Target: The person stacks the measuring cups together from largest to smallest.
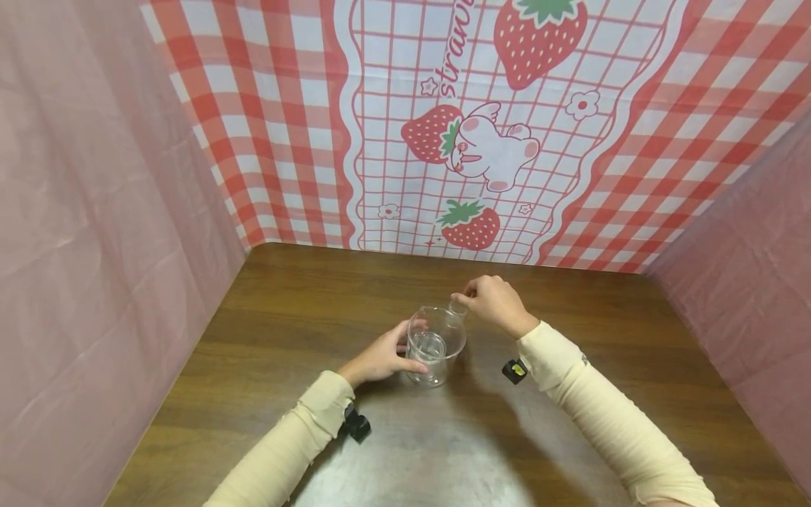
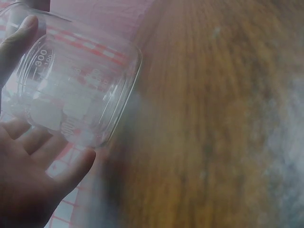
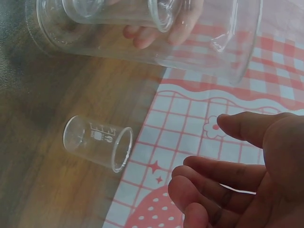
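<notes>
My left hand (image 1: 382,356) holds a large clear glass beaker (image 1: 459,343) from the left, its thumb and fingers around the wall. White graduation marks show in the left wrist view. A smaller glass beaker (image 3: 118,21) sits nested inside the large one, near its base. Just behind it, the smallest beaker (image 3: 92,145) stands upright on the table by itself. My right hand (image 1: 496,303) hovers beside that smallest beaker, above its rim. The right wrist view shows its fingers (image 3: 216,173) loosely bent and parted from the thumb, with no glass between them.
All the glassware stands on a brown wooden table (image 1: 285,303). A strawberry-patterned checked cloth (image 1: 393,141) hangs along the back edge. Pink curtains (image 1: 95,211) close off both sides. Small black wrist devices (image 1: 356,424) sit beside the sleeves.
</notes>
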`<action>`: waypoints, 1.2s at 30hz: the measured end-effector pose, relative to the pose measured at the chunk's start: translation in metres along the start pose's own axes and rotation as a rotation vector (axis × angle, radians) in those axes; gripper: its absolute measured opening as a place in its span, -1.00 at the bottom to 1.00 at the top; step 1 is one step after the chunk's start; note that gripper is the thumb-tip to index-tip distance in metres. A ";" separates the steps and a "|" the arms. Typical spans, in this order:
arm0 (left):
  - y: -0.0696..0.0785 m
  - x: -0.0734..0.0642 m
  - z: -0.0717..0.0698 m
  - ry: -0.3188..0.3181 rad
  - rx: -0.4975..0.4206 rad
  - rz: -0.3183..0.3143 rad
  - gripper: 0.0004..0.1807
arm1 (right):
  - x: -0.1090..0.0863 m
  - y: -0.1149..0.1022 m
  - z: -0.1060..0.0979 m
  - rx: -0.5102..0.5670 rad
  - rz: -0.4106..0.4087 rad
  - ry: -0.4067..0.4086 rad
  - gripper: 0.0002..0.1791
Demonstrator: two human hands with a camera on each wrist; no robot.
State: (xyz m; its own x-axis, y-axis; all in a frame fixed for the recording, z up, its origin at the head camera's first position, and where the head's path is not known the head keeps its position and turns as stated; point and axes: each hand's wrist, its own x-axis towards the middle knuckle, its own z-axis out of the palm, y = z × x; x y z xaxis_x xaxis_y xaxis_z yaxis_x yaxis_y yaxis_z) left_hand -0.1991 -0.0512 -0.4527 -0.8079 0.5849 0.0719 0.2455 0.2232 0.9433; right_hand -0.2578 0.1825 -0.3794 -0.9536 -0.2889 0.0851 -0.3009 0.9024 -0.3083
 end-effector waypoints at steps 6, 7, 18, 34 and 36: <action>-0.019 0.007 0.003 0.009 0.003 -0.001 -0.13 | 0.001 0.002 0.006 0.009 0.032 -0.018 -0.55; -0.023 0.009 0.004 0.011 0.003 0.000 -0.12 | 0.001 0.003 0.007 0.009 0.037 -0.022 -0.55; -0.037 0.013 0.005 0.018 -0.003 0.013 -0.07 | 0.002 0.006 0.015 0.007 0.070 -0.034 -0.52; -0.037 0.013 0.004 0.013 0.018 0.013 -0.08 | 0.003 0.008 0.030 0.007 0.128 -0.018 -0.47; -0.037 0.013 0.004 0.015 0.018 0.013 -0.08 | 0.003 0.009 0.031 -0.002 0.133 -0.013 -0.46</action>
State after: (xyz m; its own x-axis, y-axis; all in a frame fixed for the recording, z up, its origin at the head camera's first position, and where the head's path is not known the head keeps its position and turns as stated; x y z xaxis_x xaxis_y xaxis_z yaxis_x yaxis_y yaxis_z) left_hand -0.2168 -0.0489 -0.4882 -0.8126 0.5759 0.0894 0.2658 0.2297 0.9363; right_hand -0.2633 0.1795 -0.4111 -0.9849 -0.1705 0.0314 -0.1716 0.9336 -0.3146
